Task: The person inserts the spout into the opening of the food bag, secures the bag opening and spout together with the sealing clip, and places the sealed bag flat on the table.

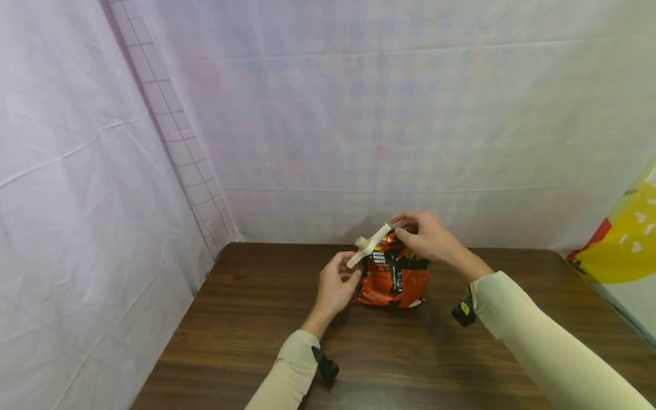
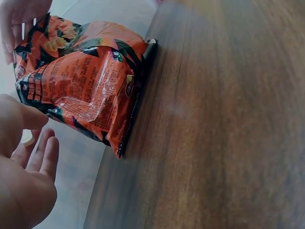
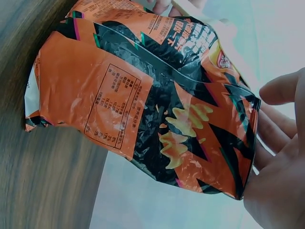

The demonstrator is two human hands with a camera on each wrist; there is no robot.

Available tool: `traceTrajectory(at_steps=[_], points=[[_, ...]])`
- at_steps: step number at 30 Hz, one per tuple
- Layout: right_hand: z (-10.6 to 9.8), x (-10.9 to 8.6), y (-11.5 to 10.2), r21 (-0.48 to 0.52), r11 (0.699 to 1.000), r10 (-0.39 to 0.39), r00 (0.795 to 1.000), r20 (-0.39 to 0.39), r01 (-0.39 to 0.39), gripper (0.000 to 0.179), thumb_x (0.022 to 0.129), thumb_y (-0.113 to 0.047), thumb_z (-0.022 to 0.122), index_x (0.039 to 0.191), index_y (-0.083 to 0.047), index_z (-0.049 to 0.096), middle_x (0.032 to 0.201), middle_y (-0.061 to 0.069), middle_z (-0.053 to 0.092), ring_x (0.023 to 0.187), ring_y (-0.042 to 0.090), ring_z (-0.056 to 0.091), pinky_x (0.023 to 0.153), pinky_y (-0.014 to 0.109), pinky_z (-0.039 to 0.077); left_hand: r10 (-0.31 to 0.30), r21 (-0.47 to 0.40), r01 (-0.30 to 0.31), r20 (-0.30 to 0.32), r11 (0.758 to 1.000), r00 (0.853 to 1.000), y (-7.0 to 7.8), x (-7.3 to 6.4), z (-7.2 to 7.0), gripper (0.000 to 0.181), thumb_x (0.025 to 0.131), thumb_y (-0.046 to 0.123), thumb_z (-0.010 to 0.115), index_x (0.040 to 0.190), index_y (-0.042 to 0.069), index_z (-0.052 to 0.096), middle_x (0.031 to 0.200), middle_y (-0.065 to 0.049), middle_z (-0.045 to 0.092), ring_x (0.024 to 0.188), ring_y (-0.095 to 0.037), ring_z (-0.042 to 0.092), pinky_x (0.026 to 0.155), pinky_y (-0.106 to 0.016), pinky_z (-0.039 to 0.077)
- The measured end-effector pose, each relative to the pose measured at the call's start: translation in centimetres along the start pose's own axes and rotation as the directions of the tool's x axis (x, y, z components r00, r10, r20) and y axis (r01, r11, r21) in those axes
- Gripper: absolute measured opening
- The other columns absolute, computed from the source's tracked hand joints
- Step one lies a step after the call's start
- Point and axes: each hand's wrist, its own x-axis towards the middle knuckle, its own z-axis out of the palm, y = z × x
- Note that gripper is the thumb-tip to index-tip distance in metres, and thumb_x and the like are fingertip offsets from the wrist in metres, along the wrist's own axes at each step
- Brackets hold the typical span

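An orange and black snack bag (image 1: 392, 279) stands upright on the brown wooden table. A cream-coloured bag clip (image 1: 366, 249) with a round knob slants across the bag's top in the head view. My left hand (image 1: 336, 287) holds the clip's lower left end between thumb and fingers; in the left wrist view a bit of that clip (image 2: 27, 137) shows there. My right hand (image 1: 422, 234) grips the bag's upper right corner, close to the clip's other end. In the right wrist view its thumb (image 3: 281, 89) is at the top edge, with fingers partly hidden behind the bag.
The table (image 1: 246, 319) reaches back to a pale hanging cloth (image 1: 359, 114). Another white cloth (image 1: 66, 199) hangs on the left. A yellow and red printed panel (image 1: 627, 247) stands at the right edge. Each wrist carries a small black camera (image 1: 463, 310).
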Motion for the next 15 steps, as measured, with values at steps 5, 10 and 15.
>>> traceTrajectory(at_steps=[5, 10, 15], points=[[-0.3, -0.4, 0.5, -0.008, 1.0, -0.006, 1.0, -0.009, 0.006, 0.029, 0.102, -0.026, 0.055, 0.129, -0.016, 0.063, 0.118, 0.008, 0.072, 0.099, 0.023, 0.069, 0.078, 0.041, 0.058, 0.001, -0.001, -0.001, -0.016, 1.0, 1.0, -0.2, 0.0, 0.1, 0.036, 0.088, 0.002, 0.074, 0.121, 0.015, 0.066, 0.108, -0.007, 0.072, 0.097, -0.02, 0.071, 0.085, -0.026, 0.06], [-0.5, -0.7, 1.2, -0.019, 1.0, 0.008, 0.999, -0.039, -0.009, 0.035, 0.101, -0.041, 0.056, 0.128, -0.02, 0.064, 0.117, 0.006, 0.073, 0.099, 0.021, 0.069, 0.08, 0.042, 0.058, 0.007, 0.007, -0.007, -0.027, 1.0, 1.0, -0.4, 0.1, 0.1, 0.034, 0.089, 0.003, 0.074, 0.12, 0.015, 0.067, 0.107, -0.006, 0.072, 0.097, -0.02, 0.072, 0.085, -0.025, 0.06], [-0.5, -1.1, 2.0, -0.013, 0.999, 0.046, 0.996, -0.075, -0.047, 0.055, 0.093, -0.061, 0.06, 0.13, -0.021, 0.061, 0.119, 0.005, 0.072, 0.106, 0.023, 0.069, 0.088, 0.048, 0.058, 0.02, 0.004, -0.02, -0.04, 1.0, 0.999, -0.5, 0.2, 0.1, 0.032, 0.089, 0.003, 0.074, 0.118, 0.015, 0.067, 0.106, -0.007, 0.072, 0.097, -0.02, 0.072, 0.085, -0.024, 0.06]])
